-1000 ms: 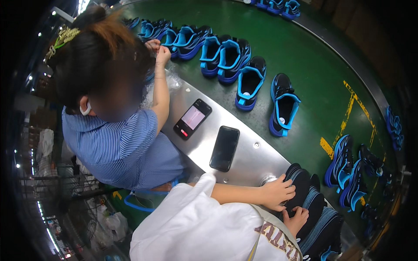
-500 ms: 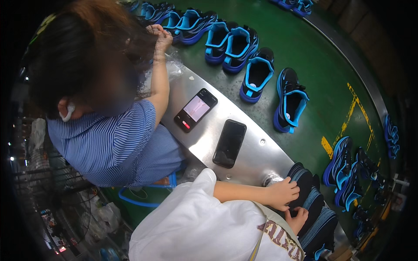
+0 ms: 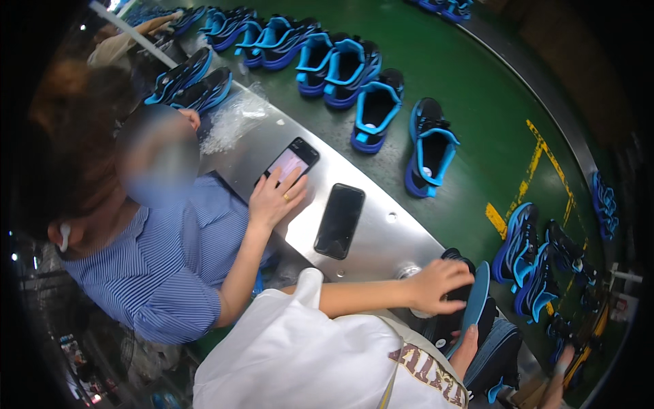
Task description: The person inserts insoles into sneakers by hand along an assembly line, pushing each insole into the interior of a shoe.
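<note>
My left hand (image 3: 443, 286) reaches over a pile of dark insoles at the bench's right end, fingers stretched out and apart. Close to its fingertips stands a blue-faced insole (image 3: 477, 293), tilted up on edge. The lower part of this insole rests in my right hand (image 3: 466, 351), whose thumb shows against it; my other fingers are partly hidden. Beside it lie more insoles (image 3: 496, 347), black with blue-grey edges, stacked in an overlapping row. Whether my left fingertips touch the raised insole, I cannot tell.
A metal bench (image 3: 381, 252) holds a dark phone (image 3: 340, 221) and a lit phone (image 3: 294, 161) under a co-worker's hand (image 3: 276, 201). Black-and-blue sneakers (image 3: 431, 146) line the green belt (image 3: 477, 95). Clear plastic wrap (image 3: 235, 119) lies farther left. Another person's hand (image 3: 560, 375) shows lower right.
My right hand has lifted an insole upright from the pile; my left hand has opened and risen slightly. The co-worker's hand has come onto the lit phone. The view has shifted slightly.
</note>
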Available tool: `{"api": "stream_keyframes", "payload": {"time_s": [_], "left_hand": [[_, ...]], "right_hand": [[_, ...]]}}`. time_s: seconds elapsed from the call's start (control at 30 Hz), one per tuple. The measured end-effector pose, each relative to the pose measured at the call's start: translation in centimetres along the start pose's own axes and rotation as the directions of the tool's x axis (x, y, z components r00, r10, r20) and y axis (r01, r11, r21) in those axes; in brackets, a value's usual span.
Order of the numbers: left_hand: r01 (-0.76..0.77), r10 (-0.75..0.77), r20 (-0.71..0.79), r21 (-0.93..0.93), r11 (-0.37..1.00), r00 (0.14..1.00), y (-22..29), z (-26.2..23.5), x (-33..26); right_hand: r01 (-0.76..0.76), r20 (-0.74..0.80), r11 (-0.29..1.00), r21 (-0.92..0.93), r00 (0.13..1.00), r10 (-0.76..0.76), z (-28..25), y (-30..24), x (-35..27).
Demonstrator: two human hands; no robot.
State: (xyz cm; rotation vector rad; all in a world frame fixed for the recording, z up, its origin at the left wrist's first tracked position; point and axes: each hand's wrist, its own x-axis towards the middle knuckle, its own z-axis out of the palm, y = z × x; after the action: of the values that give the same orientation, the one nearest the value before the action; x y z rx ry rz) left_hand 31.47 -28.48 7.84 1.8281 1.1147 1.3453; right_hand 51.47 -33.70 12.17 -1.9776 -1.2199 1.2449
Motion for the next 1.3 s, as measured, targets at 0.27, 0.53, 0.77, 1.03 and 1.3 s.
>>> {"api": "stream_keyframes", "payload": {"time_s": [0.27, 0.53, 0.77, 1.03, 1.3], "left_hand": [[0.058, -0.059, 0.004, 0.074, 0.996, 0.998, -5.8, 0.2, 10.0], [0.034, -0.119, 0.238, 0.334, 0.942, 0.964, -9.5, 12.9, 18.1], [0.067, -0.150, 0.256, 0.306, 0.950, 0.955, -10.0, 21.0, 21.2], [0.508, -0.549, 0.261, 0.211, 0.835, 0.794, -10.1, 19.0, 27.7], [0.487, -0.553, 0.409, 0.263, 0.833, 0.726, -10.0, 18.6, 28.0]], "right_hand": [[0.050, -0.094, 0.985, 0.166, 0.995, -0.034, -7.2, 1.5, 0.3], [0.204, -0.169, 0.953, 0.222, 0.971, -0.169, -12.5, 0.5, 0.1], [0.400, -0.334, 0.885, -0.237, 0.822, -0.461, -17.6, 0.2, 5.8], [0.555, 0.091, 0.377, -0.742, 0.640, -0.763, -14.8, -5.5, 14.2], [0.490, 0.125, 0.361, -0.794, 0.712, -0.691, -8.8, -1.5, 23.6]]}}
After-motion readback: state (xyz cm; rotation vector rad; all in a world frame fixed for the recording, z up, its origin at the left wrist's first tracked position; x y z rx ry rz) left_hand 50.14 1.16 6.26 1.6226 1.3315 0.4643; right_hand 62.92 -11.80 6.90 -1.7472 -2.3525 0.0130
